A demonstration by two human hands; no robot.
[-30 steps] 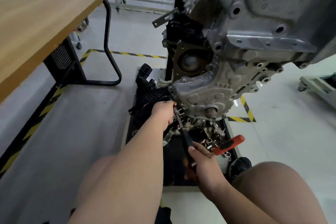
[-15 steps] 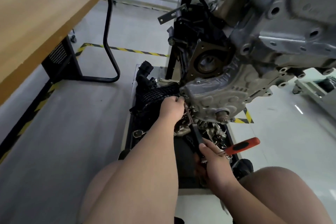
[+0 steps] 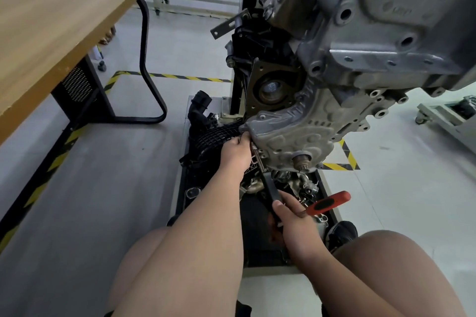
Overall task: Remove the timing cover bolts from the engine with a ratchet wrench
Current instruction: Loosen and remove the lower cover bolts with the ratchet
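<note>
Ratchet (image 3: 270, 186) meets lower corner of timing cover (image 3: 291, 141) on stand-hung engine (image 3: 373, 41).
Right hand (image 3: 293, 219) grips the black handle low, likely for leverage on the swing; left hand (image 3: 235, 152), apart from it up the tool, sits at the head by the cover's lower-left edge, apparently steadying the socket on a bolt, though whether its hidden fingers pinch or merely press cannot be told; the bolt itself is unseen behind them; cover is rough grey cast metal, ribbed and lumpy, with a toothed steel shaft stub (image 3: 301, 161) poking out; below, a black tray (image 3: 268, 271) holds shiny loose parts and a red-handled tool (image 3: 327, 203), probably kept within reach.
</note>
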